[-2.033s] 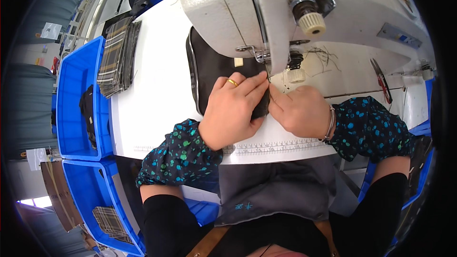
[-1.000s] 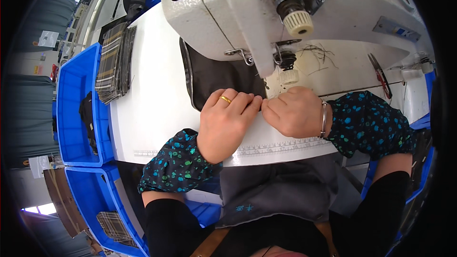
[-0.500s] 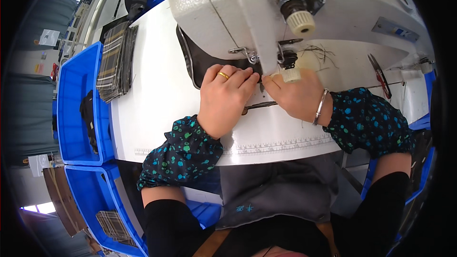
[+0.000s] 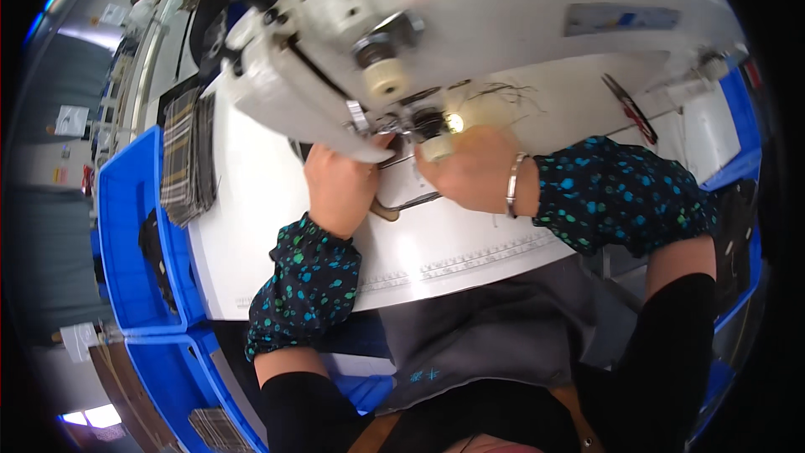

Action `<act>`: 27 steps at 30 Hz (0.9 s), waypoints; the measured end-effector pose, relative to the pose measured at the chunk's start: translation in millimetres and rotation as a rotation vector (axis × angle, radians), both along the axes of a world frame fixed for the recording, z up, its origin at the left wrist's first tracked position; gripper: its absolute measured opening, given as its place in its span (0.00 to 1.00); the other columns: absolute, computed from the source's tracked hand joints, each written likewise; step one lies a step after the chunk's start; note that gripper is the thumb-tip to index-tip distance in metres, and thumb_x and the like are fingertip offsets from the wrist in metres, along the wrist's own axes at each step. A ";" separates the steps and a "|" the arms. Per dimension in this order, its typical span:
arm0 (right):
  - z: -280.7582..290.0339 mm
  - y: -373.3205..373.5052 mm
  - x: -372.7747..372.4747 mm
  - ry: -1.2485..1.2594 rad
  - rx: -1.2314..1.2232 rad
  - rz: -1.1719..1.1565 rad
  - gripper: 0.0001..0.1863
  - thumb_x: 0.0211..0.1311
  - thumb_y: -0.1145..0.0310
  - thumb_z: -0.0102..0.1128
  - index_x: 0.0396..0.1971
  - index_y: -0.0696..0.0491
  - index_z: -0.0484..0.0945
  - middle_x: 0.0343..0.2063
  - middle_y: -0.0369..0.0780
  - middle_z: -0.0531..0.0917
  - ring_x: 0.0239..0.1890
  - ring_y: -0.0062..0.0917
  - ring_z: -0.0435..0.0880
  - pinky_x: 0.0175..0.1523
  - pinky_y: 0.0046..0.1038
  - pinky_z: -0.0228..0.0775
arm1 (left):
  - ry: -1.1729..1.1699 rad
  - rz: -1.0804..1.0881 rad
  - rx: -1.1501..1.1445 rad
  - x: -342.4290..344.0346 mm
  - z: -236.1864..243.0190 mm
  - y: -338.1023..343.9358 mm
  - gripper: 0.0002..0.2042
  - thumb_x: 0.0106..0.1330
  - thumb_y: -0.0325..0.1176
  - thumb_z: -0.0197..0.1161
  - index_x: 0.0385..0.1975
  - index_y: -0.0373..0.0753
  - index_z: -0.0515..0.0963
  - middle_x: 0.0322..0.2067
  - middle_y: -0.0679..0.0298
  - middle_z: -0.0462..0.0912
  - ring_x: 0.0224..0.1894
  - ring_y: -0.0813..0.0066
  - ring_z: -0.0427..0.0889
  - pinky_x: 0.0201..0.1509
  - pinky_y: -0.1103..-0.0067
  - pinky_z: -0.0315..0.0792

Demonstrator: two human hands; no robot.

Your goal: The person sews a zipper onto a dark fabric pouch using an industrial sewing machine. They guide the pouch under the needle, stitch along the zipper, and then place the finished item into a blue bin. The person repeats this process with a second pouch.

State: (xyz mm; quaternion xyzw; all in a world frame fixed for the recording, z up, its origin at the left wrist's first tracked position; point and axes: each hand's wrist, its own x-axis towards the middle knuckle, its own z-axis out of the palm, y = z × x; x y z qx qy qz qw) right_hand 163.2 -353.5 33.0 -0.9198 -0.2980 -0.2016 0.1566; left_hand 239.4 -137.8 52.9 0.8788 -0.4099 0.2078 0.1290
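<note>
At the white sewing machine (image 4: 478, 8), my left hand (image 4: 340, 184) rests low beside the needle area, fingers curled onto a dark fabric piece (image 4: 299, 150), their tips partly covered by the machine. Just right of the presser area, my right hand (image 4: 470, 169) is curled beside a cream knob (image 4: 436, 148); what its fingertips hold is hidden. Most of the fabric is out of sight under the machine head and my hands. A small lamp (image 4: 454, 122) glows beside the needle area. The picture is somewhat blurred.
Plaid fabric pieces (image 4: 184, 155) are stacked at the left of the white table (image 4: 251, 268). Blue bins (image 4: 127, 268) line the left side. Scissors (image 4: 629, 105) and loose threads (image 4: 503, 94) lie right of the needle. A ruler strip (image 4: 470, 260) runs along the front edge.
The view has shifted and tilted. Both hands have moved further in toward the needle, and the dark fabric has mostly gone under the machine head. The lamp's glow now shows.
</note>
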 end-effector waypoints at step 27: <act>139.8 -195.9 -281.3 0.370 0.503 -0.166 0.25 0.61 0.72 0.73 0.59 0.51 0.82 0.56 0.40 0.87 0.59 0.31 0.85 0.63 0.31 0.75 | 0.055 -0.311 -0.300 -207.3 -2.0 4.0 0.06 0.64 0.20 0.70 0.40 0.32 0.86 0.42 0.55 0.88 0.42 0.56 0.84 0.46 0.66 0.79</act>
